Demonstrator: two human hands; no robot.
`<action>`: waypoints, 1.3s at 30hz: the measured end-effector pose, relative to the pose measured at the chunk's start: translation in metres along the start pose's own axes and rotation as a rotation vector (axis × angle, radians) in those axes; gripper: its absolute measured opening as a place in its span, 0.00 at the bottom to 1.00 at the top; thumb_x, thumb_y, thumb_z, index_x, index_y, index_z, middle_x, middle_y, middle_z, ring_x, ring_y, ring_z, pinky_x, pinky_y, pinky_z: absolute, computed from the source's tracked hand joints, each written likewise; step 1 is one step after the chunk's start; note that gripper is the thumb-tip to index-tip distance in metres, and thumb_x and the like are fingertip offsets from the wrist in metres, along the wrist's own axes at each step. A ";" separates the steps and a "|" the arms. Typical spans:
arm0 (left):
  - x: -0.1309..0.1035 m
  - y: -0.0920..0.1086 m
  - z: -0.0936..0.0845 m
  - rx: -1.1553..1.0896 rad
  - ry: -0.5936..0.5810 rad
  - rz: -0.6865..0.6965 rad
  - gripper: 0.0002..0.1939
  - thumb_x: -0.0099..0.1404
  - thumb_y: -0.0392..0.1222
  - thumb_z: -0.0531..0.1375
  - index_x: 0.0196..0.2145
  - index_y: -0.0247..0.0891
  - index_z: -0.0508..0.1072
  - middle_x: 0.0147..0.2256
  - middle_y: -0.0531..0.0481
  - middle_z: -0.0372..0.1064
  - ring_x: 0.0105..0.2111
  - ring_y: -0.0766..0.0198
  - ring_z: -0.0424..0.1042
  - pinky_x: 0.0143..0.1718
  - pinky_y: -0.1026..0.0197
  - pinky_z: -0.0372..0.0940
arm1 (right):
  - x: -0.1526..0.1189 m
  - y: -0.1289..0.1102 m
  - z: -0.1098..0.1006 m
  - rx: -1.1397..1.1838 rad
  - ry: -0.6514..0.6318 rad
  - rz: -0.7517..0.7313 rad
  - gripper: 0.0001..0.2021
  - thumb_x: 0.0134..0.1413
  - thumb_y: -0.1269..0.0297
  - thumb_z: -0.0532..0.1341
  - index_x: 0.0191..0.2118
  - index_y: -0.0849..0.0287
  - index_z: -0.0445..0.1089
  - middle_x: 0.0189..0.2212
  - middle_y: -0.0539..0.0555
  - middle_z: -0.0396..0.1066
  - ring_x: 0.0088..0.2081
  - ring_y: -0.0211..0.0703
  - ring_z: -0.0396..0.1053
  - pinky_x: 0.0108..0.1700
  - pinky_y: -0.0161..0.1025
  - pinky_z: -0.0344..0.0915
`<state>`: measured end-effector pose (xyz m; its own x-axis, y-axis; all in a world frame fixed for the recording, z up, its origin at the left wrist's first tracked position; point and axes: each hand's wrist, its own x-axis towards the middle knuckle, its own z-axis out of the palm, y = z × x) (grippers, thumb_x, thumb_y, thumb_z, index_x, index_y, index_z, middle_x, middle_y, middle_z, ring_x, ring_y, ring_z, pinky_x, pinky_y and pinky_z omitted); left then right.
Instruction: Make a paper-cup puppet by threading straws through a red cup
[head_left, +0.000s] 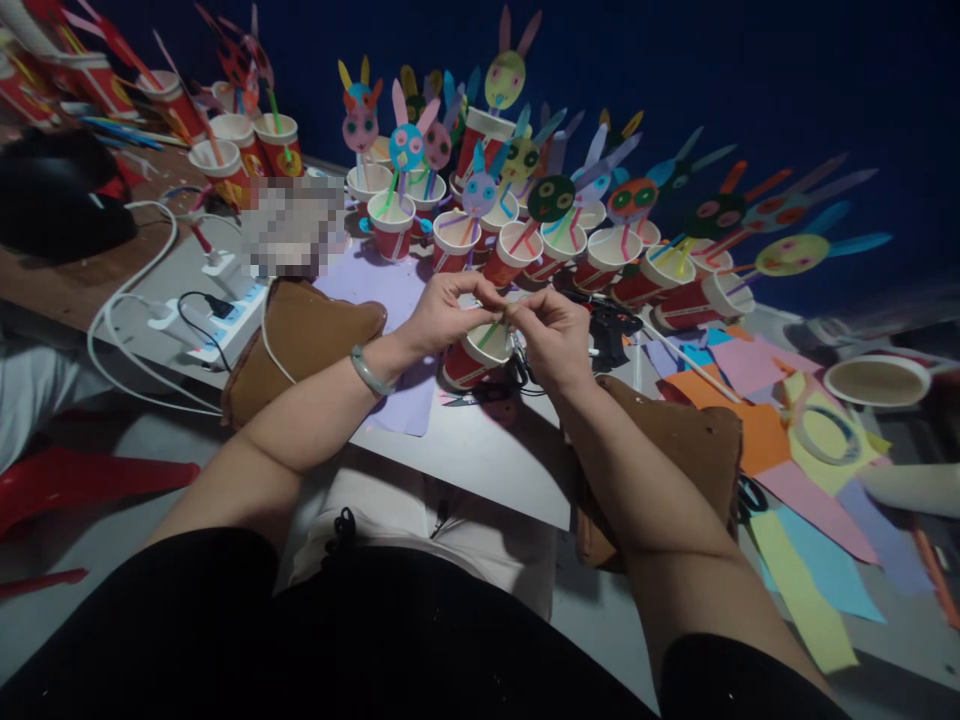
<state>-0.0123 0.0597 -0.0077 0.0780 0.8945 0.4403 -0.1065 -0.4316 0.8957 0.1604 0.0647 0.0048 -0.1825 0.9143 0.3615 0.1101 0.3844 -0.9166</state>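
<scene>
My left hand [451,308] and my right hand [553,328] meet fingertip to fingertip above a red paper cup [466,368]. Both are closed in a pinch on something small, mostly hidden by the fingers. The cup tilts a little, and a pale green strip shows inside it. Scissors [480,397] with dark blades lie just below the cup on the white table [480,455]. Behind my hands stand several red paper cups [512,258], each with a paper rabbit head [478,192] on a straw.
Brown cushions [307,335] lie under my forearms. A white power strip [225,320] with cables sits at the left. Coloured paper sheets [765,435] and a tape roll [827,434] lie at the right. More cups [276,145] stand back left. Purple paper [405,410] covers part of the table.
</scene>
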 end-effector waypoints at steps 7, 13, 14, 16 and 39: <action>0.002 -0.002 -0.002 0.019 -0.012 -0.029 0.19 0.51 0.53 0.77 0.30 0.37 0.80 0.32 0.48 0.79 0.36 0.63 0.76 0.44 0.57 0.69 | 0.001 -0.001 0.000 0.032 0.011 0.024 0.14 0.50 0.55 0.71 0.23 0.55 0.71 0.22 0.47 0.71 0.26 0.37 0.66 0.32 0.38 0.65; 0.005 -0.009 -0.005 -0.093 -0.044 -0.134 0.29 0.46 0.58 0.78 0.39 0.35 0.80 0.39 0.45 0.80 0.38 0.64 0.76 0.47 0.58 0.69 | -0.002 0.001 -0.001 -0.012 0.030 -0.024 0.12 0.52 0.57 0.71 0.25 0.56 0.73 0.23 0.47 0.72 0.27 0.37 0.66 0.35 0.39 0.65; 0.004 -0.010 -0.005 -0.100 -0.057 -0.160 0.29 0.47 0.58 0.78 0.39 0.34 0.81 0.39 0.45 0.80 0.38 0.64 0.76 0.47 0.58 0.69 | -0.001 0.001 -0.002 -0.019 0.035 -0.027 0.11 0.52 0.57 0.70 0.25 0.56 0.73 0.23 0.47 0.72 0.27 0.37 0.66 0.35 0.39 0.65; 0.003 -0.010 -0.004 -0.093 -0.083 -0.202 0.29 0.47 0.60 0.77 0.37 0.34 0.81 0.36 0.46 0.80 0.37 0.65 0.75 0.45 0.59 0.68 | -0.001 0.002 -0.002 -0.032 0.050 -0.035 0.11 0.52 0.58 0.70 0.25 0.56 0.72 0.24 0.47 0.72 0.28 0.37 0.66 0.35 0.38 0.64; 0.024 0.007 -0.039 -0.270 0.334 -0.179 0.04 0.63 0.38 0.68 0.34 0.37 0.76 0.31 0.54 0.74 0.34 0.65 0.79 0.40 0.60 0.72 | 0.029 0.013 -0.045 -0.603 -0.136 0.008 0.05 0.52 0.64 0.65 0.34 0.58 0.78 0.33 0.55 0.80 0.37 0.48 0.77 0.46 0.47 0.71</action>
<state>-0.0496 0.0823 0.0066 -0.2006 0.9597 0.1967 -0.3784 -0.2611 0.8881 0.1999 0.1018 0.0113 -0.2980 0.9084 0.2932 0.6378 0.4180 -0.6469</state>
